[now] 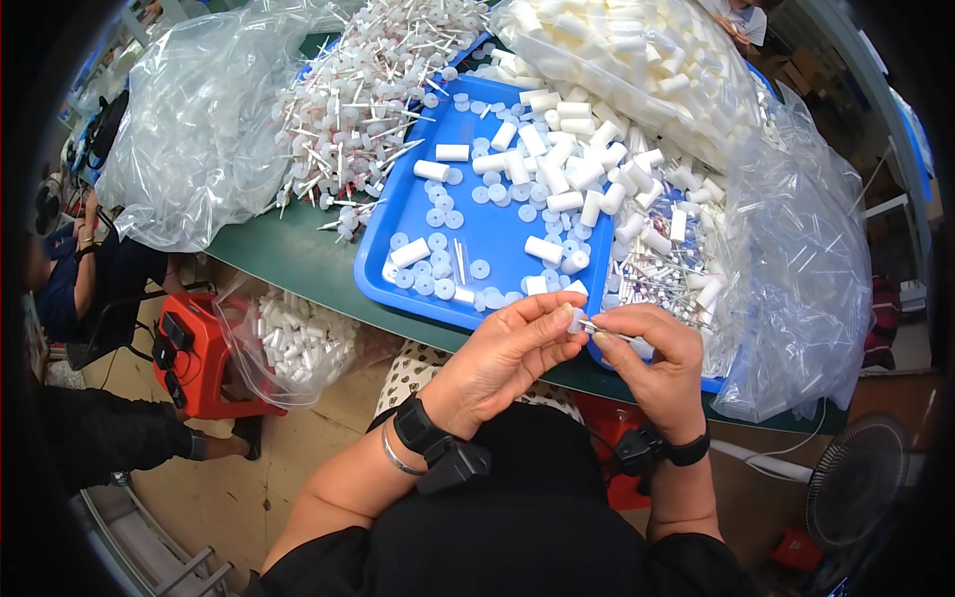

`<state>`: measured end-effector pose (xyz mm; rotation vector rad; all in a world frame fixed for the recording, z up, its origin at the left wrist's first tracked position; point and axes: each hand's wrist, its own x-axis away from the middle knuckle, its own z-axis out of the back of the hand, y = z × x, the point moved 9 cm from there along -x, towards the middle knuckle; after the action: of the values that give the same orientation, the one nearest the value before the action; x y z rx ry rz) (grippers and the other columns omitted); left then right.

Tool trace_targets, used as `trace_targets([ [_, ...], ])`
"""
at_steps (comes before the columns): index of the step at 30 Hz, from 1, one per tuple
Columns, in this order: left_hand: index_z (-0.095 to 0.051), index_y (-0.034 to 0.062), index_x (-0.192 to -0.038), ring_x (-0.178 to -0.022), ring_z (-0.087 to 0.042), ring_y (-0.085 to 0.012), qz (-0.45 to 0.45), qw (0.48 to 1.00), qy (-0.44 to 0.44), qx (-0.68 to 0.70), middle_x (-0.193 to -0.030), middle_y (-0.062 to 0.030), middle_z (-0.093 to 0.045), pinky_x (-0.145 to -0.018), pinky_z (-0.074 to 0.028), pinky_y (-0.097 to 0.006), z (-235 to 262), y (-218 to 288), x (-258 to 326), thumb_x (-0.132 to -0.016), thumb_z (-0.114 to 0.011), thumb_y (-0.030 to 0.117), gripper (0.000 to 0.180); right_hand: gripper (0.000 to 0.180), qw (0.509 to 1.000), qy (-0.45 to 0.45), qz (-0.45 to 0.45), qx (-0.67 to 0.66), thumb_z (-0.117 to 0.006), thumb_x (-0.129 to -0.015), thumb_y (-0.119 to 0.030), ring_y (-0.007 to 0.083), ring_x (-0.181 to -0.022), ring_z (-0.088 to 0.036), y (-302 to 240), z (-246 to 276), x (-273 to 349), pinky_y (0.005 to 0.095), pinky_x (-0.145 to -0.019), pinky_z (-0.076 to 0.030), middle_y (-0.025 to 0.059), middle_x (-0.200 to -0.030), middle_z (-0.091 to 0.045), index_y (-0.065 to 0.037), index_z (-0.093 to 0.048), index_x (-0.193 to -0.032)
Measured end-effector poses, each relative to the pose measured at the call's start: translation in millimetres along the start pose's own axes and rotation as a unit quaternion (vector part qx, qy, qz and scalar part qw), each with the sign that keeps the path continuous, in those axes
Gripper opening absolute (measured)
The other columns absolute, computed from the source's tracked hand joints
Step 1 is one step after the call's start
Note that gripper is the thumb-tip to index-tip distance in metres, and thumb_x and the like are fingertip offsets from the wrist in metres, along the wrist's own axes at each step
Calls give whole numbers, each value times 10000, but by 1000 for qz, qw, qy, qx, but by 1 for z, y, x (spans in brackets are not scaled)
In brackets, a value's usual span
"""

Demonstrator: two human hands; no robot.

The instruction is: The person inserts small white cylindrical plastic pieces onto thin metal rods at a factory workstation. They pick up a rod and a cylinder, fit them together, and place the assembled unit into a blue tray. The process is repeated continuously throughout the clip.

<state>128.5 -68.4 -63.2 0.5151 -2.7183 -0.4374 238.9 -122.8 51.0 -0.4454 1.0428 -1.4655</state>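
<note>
Both my hands meet just over the front edge of the blue tray [443, 310]. Between thumb and forefinger, my left hand [507, 353] pinches a small translucent disc [577, 320]. My right hand [659, 358] is closed on a thin pin-like stick [590, 326], whose tip is at the disc. Whether the stick passes through the disc I cannot tell. Loose translucent discs [445, 219], white cylinders [431, 170] and a few thin rods [459, 261] lie in the tray near my left hand.
A heap of discs on sticks [348, 109] lies at the far left beside a clear plastic bag [199, 129]. Bagged white cylinders [637, 60] stand at the back. More plastic [796, 269] hangs off the table's right. A fan [856, 483] and red stool [204, 358] are below.
</note>
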Motion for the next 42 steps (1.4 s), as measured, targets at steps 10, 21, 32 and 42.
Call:
trace_targets([
  [10, -638, -43, -1240, -936, -677, -128, -39, 998, 42, -8, -1044, -69, -697, -882, -568, -254, 4, -5, 1, -1023, -653, 188, 317, 106, 939, -51, 173, 294, -717, -882, -25, 280, -635, -654, -33, -16, 0, 363, -525, -487, 100, -743, -658, -1, -672, -976],
  [21, -642, -38, -1255, -821, -606, -84, -59, 994, 51, -77, -900, -15, -651, -769, -513, -236, 3, -6, 2, -1031, -650, 233, 352, 135, 981, -31, -182, -61, -621, -1013, -95, 151, -598, -657, 26, -28, 16, 281, -551, -495, 88, -748, -694, 27, -679, -1009],
  [32, -637, 37, -1185, -934, -699, -161, -132, 980, 119, -92, -1030, -70, -698, -798, -582, -285, 13, 26, 8, -1043, -611, 336, 332, 159, 937, -85, -29, 339, -689, -921, -168, 361, -809, -686, 59, 20, -17, 450, -713, -534, 165, -838, -695, -11, -691, -889],
  [42, -627, 10, -1207, -1048, -711, -237, -107, 984, 116, -83, -1078, -113, -696, -908, -596, -338, 16, 15, 3, -1037, -632, 257, 299, 27, 873, -145, -16, 465, -607, -800, -10, 374, -712, -683, 83, -1, -16, 482, -660, -531, 181, -752, -664, -4, -623, -820],
])
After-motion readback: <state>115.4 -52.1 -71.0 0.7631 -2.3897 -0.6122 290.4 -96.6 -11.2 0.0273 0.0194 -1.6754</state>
